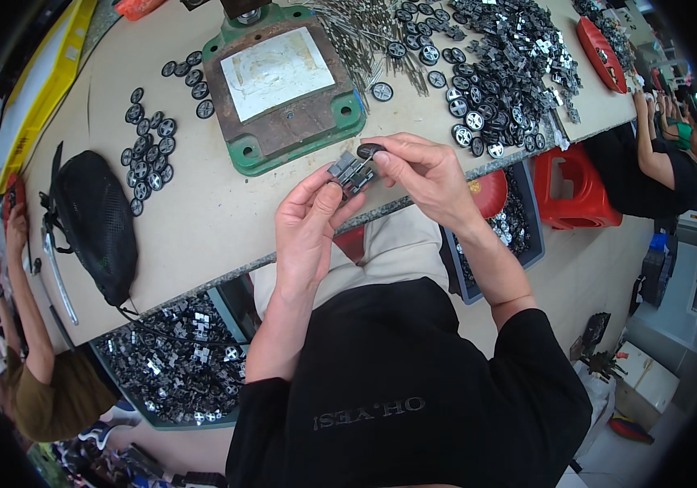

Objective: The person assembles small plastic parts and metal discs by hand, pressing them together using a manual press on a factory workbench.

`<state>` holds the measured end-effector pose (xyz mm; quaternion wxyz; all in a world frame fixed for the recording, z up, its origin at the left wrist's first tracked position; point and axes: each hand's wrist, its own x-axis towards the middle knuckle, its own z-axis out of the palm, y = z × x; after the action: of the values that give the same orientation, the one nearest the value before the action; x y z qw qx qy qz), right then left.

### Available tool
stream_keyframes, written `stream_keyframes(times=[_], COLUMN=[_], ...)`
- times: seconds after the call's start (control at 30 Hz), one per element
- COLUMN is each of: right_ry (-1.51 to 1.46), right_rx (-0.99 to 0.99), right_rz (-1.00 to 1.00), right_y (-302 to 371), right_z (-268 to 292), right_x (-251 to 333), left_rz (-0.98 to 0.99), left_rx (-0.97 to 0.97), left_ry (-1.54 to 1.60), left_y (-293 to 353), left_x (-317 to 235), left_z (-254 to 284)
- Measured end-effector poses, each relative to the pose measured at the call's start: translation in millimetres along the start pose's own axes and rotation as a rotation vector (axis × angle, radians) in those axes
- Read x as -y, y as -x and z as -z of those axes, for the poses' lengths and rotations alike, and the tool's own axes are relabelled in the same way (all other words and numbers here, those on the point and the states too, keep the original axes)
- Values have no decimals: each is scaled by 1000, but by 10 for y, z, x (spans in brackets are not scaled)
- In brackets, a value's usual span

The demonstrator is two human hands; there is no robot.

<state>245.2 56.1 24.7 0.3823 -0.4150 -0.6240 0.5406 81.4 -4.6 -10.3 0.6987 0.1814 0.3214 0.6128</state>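
Over the table's near edge, my left hand (306,224) pinches a small dark grey plastic chassis piece (347,170) between thumb and fingers. My right hand (429,175) is closed on a small black toy wheel (370,150), seen edge-on. A thin metal axle runs from the wheel toward the chassis piece; whether it sits inside the piece I cannot tell. Just beyond both hands stands a green press base (263,160) with a white sheet (277,73) on its brown plate.
Loose wheels (153,154) lie left of the press. Thin metal rods (352,41) and a heap of wheels and grey parts (511,73) cover the right. A black mesh bag (96,228) lies left. Below are parts crates (178,423) and a red stool (576,191). Other people work at both sides.
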Motion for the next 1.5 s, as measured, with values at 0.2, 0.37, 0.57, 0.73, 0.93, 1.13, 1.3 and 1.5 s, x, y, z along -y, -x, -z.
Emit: stream_keyframes(times=[0.2,0.37,0.57,0.73,0.93,1.13,1.3,1.5], right_ry=[23,583,426,211,226,460,592,557], right_rx=[-72,-265,-246,-140,104,101,5,-133], right_rz=[102,498,257,141,66,290,447,367], right_y=[64,119,208,156,52,-263,-685,-1175], right_z=[-116,-170,-225,-134,74,146,480,801], right_x=[-55,-87,-82,14,104,450,627,1544], left_rz=[-30,-167,-450,-287,-20,-345,-648,-711], left_rx=[-29,-102,-113,-103,52,21,-147,-211], left_ry=[19,-218,-610,-333,-333,-1111,-1016,-1224], left_y=[19,54,57,60,21,-284,-937,-1244], left_x=[8,106,149,82,-178,-674,-997,-976], left_z=[-41,-72,-67,-46,-125,-220,-61,29])
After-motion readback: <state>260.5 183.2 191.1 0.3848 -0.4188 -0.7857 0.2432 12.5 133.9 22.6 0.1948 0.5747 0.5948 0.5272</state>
